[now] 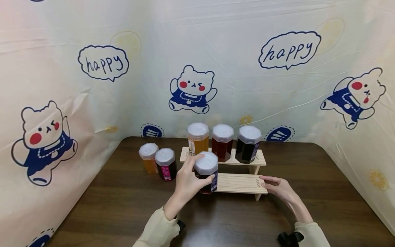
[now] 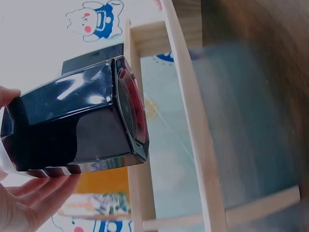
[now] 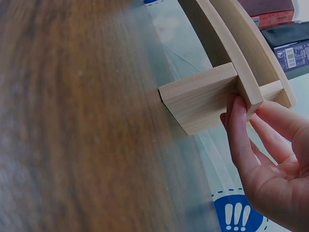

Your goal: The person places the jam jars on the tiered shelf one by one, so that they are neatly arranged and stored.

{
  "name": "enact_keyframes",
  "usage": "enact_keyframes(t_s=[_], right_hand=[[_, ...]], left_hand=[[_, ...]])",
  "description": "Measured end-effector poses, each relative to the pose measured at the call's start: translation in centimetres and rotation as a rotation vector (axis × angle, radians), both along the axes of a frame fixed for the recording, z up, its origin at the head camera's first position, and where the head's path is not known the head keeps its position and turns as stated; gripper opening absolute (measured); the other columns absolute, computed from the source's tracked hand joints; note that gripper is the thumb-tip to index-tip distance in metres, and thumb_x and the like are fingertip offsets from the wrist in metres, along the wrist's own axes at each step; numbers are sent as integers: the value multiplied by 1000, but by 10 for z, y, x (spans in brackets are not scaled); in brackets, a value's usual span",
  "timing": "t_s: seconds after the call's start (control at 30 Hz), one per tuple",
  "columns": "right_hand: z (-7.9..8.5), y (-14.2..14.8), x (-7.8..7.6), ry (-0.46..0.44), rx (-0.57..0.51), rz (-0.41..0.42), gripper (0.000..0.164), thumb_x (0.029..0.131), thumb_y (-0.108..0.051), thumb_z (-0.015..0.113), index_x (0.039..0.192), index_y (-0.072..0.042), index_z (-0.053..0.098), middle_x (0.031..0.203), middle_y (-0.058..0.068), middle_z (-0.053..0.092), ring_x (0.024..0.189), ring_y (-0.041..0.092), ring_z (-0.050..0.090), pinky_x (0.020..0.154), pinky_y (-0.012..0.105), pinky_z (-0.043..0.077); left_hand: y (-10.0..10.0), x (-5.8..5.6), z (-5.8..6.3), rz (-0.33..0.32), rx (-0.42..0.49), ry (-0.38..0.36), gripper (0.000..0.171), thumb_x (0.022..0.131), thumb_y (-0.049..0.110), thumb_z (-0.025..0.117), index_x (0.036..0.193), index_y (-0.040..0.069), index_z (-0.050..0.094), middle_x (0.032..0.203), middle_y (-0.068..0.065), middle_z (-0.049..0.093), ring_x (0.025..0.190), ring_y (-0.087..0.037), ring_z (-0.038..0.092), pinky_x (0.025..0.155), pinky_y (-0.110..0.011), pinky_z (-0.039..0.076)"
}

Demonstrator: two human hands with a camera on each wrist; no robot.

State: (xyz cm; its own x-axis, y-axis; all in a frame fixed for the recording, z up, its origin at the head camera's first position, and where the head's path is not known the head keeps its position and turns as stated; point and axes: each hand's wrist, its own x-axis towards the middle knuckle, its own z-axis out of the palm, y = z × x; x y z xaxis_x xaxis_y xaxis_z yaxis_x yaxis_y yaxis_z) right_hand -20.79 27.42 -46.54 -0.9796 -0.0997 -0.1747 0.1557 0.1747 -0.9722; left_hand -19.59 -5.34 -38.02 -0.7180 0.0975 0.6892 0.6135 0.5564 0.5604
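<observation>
My left hand (image 1: 186, 179) grips an eight-sided jar (image 1: 206, 164) with a white lid and dark contents, thumb on one side and fingers on the other. The jar is over the left end of the lower step of a two-step wooden display rack (image 1: 239, 182). From the left wrist view, the jar's dark underside (image 2: 130, 104) shows beside the rack's front edge (image 2: 193, 125). My right hand (image 1: 282, 188) pinches the right end of that lower step. In the right wrist view, its fingers (image 3: 236, 130) lie at the board's corner, near a support leg (image 3: 203, 96).
On the upper step stand an amber jar (image 1: 198, 137), a red-brown jar (image 1: 222, 144) and a dark jar (image 1: 247, 147). Left of the rack, an orange jar (image 1: 149, 161) and a dark jar with a pink label (image 1: 166, 166) stand on the brown table (image 1: 129, 202). A printed curtain hangs behind.
</observation>
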Motion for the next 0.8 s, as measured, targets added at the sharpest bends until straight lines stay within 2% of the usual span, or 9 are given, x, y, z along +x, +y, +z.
enact_keyframes(t_s=[0.33, 0.6, 0.8], right_hand=[[3, 0, 1, 0, 20, -4, 51, 79, -17, 66, 121, 8, 49, 121, 24, 49, 86, 9, 59, 73, 26, 49], [3, 1, 1, -5, 24, 4, 51, 80, -17, 64, 122, 8, 48, 120, 22, 51, 87, 10, 59, 74, 26, 49], [4, 1, 1, -18, 31, 1, 51, 80, -18, 64, 122, 7, 48, 118, 20, 52, 86, 9, 59, 74, 26, 49]], left_hand=[[26, 3, -3, -67, 13, -34, 60, 57, 24, 80, 110, 13, 55, 100, -4, 55, 85, -17, 58, 65, -29, 48], [48, 3, -3, -94, -13, -13, 62, 56, 26, 81, 111, 14, 54, 97, -3, 53, 85, -17, 58, 66, -29, 49], [63, 3, -3, -122, -8, -27, 62, 57, 26, 81, 112, 13, 54, 97, -4, 53, 84, -16, 57, 68, -27, 48]])
